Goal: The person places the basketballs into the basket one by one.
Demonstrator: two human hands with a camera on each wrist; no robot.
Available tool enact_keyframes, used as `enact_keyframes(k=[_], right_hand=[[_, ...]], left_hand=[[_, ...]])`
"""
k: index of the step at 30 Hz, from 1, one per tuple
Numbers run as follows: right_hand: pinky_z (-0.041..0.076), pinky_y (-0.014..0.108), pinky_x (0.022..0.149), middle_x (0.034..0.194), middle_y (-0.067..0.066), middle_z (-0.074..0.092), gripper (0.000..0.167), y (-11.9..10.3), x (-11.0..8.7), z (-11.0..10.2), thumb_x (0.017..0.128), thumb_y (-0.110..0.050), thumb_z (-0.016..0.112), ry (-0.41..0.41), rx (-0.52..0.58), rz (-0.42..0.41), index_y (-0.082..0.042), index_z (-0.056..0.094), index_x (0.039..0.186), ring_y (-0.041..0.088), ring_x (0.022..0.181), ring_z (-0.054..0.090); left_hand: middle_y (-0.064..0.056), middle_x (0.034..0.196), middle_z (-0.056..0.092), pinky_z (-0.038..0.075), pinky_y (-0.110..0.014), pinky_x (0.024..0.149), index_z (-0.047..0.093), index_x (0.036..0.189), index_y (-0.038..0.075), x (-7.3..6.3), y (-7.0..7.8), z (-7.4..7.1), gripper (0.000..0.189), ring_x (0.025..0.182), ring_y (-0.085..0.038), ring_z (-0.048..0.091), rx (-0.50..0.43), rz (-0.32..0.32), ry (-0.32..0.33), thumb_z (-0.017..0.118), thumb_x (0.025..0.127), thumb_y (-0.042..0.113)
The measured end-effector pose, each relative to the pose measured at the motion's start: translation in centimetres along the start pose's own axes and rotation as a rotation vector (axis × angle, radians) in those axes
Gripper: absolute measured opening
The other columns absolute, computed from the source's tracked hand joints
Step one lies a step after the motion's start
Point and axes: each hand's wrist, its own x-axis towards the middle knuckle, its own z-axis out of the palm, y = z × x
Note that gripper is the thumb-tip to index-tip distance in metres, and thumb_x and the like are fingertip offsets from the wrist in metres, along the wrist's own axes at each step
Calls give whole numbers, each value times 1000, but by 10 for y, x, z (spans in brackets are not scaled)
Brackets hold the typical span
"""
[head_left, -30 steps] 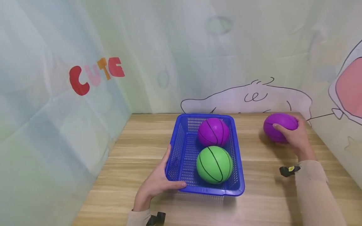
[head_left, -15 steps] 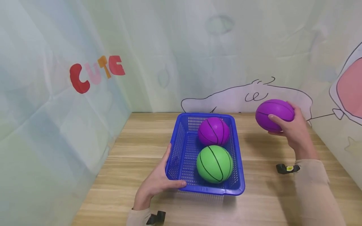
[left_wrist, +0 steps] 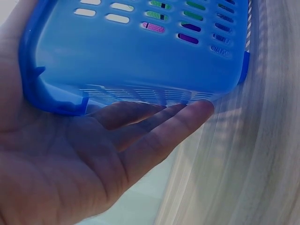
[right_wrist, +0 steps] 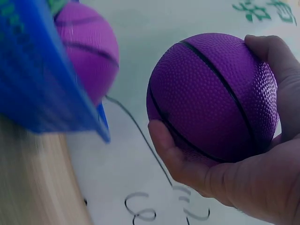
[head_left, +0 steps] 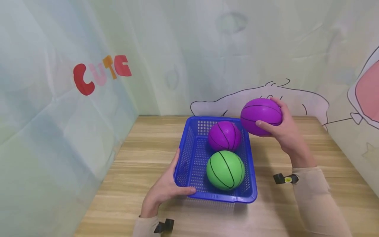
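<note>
In my right hand [head_left: 291,135] is a purple ball [head_left: 260,117] with black seam lines, gripped between thumb and fingers. It is raised above the table beside the back right corner of a blue plastic basket [head_left: 217,198]. The right wrist view shows this held ball [right_wrist: 211,98] close up, apart from the basket. My left hand [head_left: 164,187] holds the basket's front left corner, thumb over the rim and fingers along the outer side [left_wrist: 140,61]. Inside the basket, a second purple ball [head_left: 224,135] lies at the back right, and a green ball [head_left: 225,170] lies in front of it.
The basket stands on a wood-grain table [head_left: 127,164]. Behind the table hangs a pale printed cloth [head_left: 165,49] with a cartoon outline, and another side carries the letters CUTE [head_left: 99,74]. A dark wrist camera [head_left: 285,178] sits by the right sleeve.
My right hand has lifted the purple ball off the table and carried it left to the basket's right side. My left hand and the basket stay where they were.
</note>
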Motion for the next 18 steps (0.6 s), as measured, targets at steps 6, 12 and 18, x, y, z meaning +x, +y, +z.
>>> enact_keyframes(k=[6,12,18], right_hand=[[60,22,98,166,16,36,97,-12,-1,29,98,-8,83,-113,-27,-28,-33,30,174,37,137,54],[64,34,101,159,15,50,95,-16,-1,56,93,-10,88,-235,-34,-31,-34,36,169,37,130,67],[63,48,105,159,14,54,100,-17,0,75,89,-14,93,-311,-60,-40,-31,36,170,42,132,67]], left_hand=[[-6,188,-7,14,-62,136,-8,180,26,0,2,-1,157,165,-41,29,-23,10,-1,106,72,30],[-5,188,-6,15,-61,136,-8,180,29,-1,2,-1,156,164,-41,31,-12,-12,1,106,73,29],[-10,188,-5,14,-61,136,-9,180,24,0,-2,0,156,164,-43,31,-3,-4,-8,105,74,28]])
